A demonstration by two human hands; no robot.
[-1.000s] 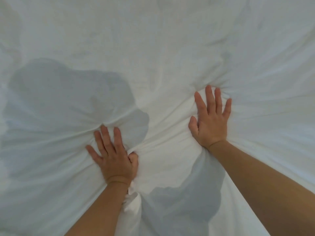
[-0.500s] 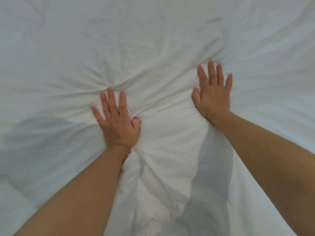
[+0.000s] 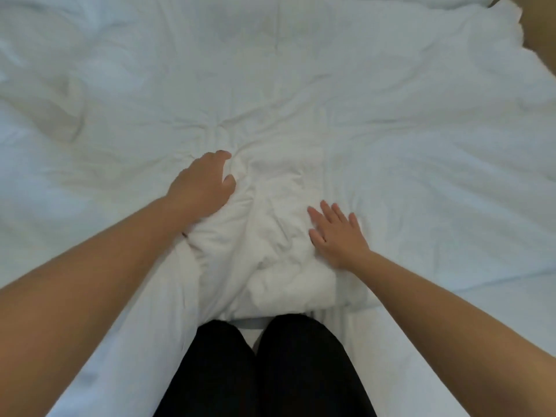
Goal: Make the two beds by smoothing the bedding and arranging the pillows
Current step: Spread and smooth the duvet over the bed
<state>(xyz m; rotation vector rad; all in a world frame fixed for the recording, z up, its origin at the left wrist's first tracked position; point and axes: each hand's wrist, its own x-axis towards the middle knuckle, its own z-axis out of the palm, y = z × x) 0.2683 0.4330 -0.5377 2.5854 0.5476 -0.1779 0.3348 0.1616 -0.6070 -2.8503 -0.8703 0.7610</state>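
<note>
my left hand [image 3: 201, 185]: fingers curled, gripping bunched white duvet [image 3: 279, 121] | right hand [image 3: 339, 233]: fingers spread flat on it

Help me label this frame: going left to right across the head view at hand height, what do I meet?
left hand → bunched duvet ridge → right hand

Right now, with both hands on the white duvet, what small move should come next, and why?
Probably slide the flat right hand rightward while the left hand grips its fold. The duvet is bunched into a crumpled ridge between the hands, and pulling apart should flatten it.
</note>
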